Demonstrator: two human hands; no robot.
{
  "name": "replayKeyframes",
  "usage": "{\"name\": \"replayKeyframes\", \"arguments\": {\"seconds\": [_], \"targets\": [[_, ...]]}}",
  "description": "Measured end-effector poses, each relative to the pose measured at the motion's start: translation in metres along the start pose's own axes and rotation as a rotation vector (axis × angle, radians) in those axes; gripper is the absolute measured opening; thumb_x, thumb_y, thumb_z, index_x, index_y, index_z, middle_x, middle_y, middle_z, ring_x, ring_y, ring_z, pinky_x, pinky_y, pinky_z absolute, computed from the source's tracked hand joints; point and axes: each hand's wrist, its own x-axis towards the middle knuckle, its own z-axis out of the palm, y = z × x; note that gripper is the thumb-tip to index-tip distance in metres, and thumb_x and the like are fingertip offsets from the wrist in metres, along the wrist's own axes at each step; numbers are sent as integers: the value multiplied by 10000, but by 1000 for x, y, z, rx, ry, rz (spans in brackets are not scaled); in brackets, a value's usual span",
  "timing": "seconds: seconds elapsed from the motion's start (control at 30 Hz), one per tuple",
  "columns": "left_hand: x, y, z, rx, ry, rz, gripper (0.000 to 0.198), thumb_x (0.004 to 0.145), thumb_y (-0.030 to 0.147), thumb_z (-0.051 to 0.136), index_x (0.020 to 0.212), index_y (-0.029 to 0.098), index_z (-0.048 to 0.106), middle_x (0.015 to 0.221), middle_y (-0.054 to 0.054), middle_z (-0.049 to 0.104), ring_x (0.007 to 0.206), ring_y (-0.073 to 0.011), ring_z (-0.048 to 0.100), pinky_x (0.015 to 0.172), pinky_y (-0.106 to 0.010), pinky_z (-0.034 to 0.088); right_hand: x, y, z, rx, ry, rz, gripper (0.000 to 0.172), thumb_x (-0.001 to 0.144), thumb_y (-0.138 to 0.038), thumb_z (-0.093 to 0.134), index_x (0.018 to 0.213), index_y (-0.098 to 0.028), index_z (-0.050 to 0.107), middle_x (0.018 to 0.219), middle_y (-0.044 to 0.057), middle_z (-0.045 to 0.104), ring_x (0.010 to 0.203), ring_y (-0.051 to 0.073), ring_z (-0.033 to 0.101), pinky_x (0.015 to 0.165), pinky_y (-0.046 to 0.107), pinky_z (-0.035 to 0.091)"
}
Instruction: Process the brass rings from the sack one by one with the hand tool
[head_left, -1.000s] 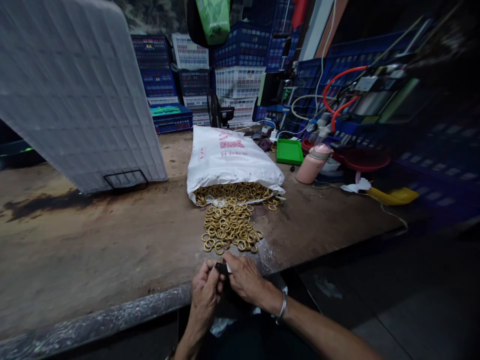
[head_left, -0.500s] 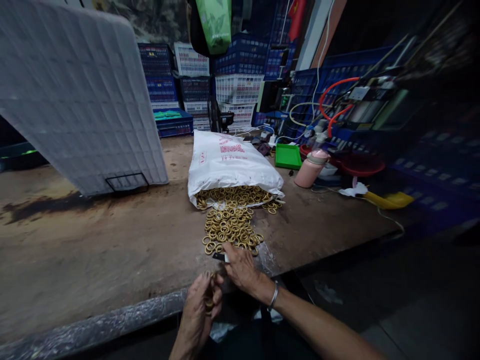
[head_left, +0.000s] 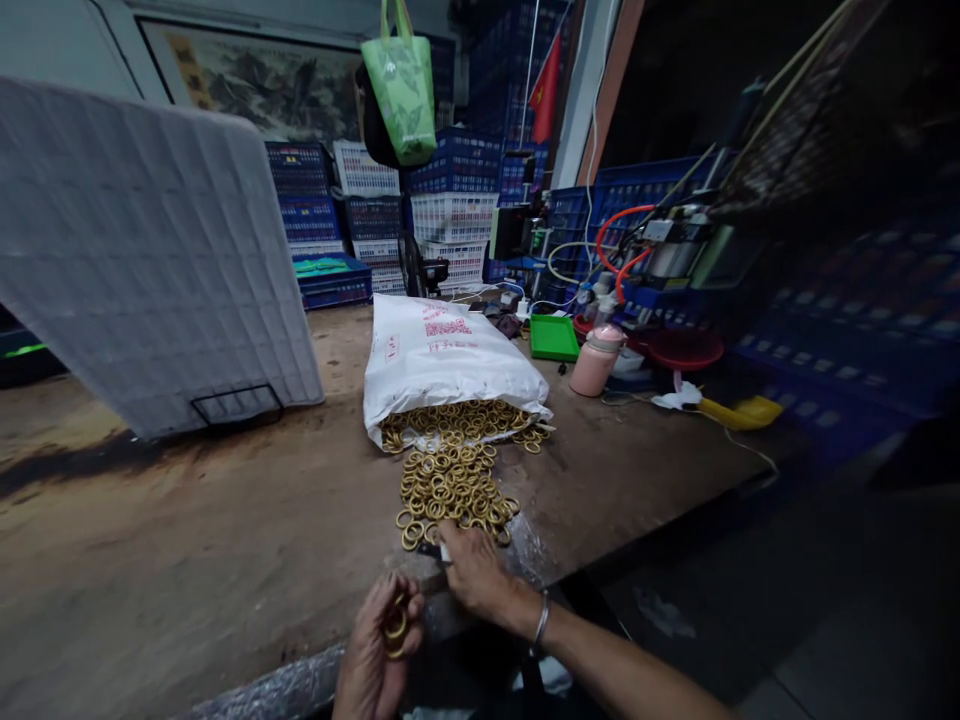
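My left hand (head_left: 369, 645) is closed around a few gold-coloured rings (head_left: 395, 632) at the table's front edge. Just to its right, my right hand (head_left: 480, 578) grips a small knife (head_left: 430, 551) with a dark, flat blade and a white part by the fingers; most of its handle is hidden. The blade points left, close to the near edge of a heap of gold-coloured rings (head_left: 450, 488). These rings spill from the mouth of a white woven sack (head_left: 457, 365) with red print, lying on its side.
The brown table (head_left: 262, 540) has clear film along its front edge. A ribbed white panel (head_left: 172, 270) stands at left in a black wire stand (head_left: 238, 403). Toward the right are a green tray (head_left: 553, 338), a pink bottle (head_left: 597, 362) and a yellow scoop (head_left: 742, 412).
My left hand has drawn away from the knife, down and left, and the rings in it now show more plainly. My right hand keeps its place by the heap. The camera view has tilted up.
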Motion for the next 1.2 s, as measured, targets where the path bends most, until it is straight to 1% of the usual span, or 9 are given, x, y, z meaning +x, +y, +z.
{"name": "replayKeyframes", "arguments": {"seconds": [0.07,0.13,0.3,0.53,0.63,0.77,0.97,1.07,1.2], "targets": [[3,-3,4,117,5,85,276,576,315,734,725,141,579,624,7,564,489,-64,488,344,-130,304,3,4,-11,244,-9,23,83,785,-184,394,772,-170,475,685,2,532,636,115,462,576,222,295],[7,-7,8,224,0,159,321,614,338,703,847,161,571,615,21,558,475,-68,487,344,-133,312,5,7,-19,505,-54,56,161,813,-263,378,698,-170,441,619,-31,464,577,85,408,543,200,294],[18,-14,16,410,-43,180,396,679,401,626,993,182,523,558,59,509,367,-34,379,317,-125,241,0,8,-28,1048,-321,198,216,779,-388,434,712,-193,370,501,-98,293,386,36,233,379,176,196],[19,-12,16,473,-46,153,347,684,430,608,903,173,531,517,83,450,353,-21,333,337,-127,202,-7,7,-37,1361,-550,164,311,726,-460,534,766,-204,361,475,-126,278,333,12,158,322,150,125],[17,-11,14,452,-71,132,348,664,438,623,869,170,537,518,79,459,354,-22,334,347,-135,208,-5,10,-34,1377,-559,148,314,720,-453,547,767,-203,364,489,-124,307,329,6,170,318,144,138],[15,-13,13,472,-10,146,334,634,467,635,749,180,511,462,95,422,338,-28,311,348,-142,211,-4,9,-30,1336,-529,217,304,713,-447,532,775,-213,348,478,-128,342,310,12,190,313,144,156],[13,-16,18,597,-13,288,307,645,451,631,674,173,505,451,96,381,367,-31,305,366,-145,230,-1,2,-23,1051,-329,227,250,760,-434,457,736,-193,392,483,-100,365,354,27,252,349,158,181],[13,-16,16,604,-48,212,318,669,480,594,674,178,494,444,94,385,339,-30,289,345,-150,209,2,-1,-21,934,-226,196,216,755,-363,472,673,-168,428,517,-74,385,445,39,310,416,160,245],[13,-17,13,560,-113,93,324,696,497,554,701,182,484,479,77,438,327,-32,313,335,-151,198,3,-4,-22,823,-183,160,177,729,-301,489,633,-157,449,535,-57,410,509,59,355,470,171,281]]}}
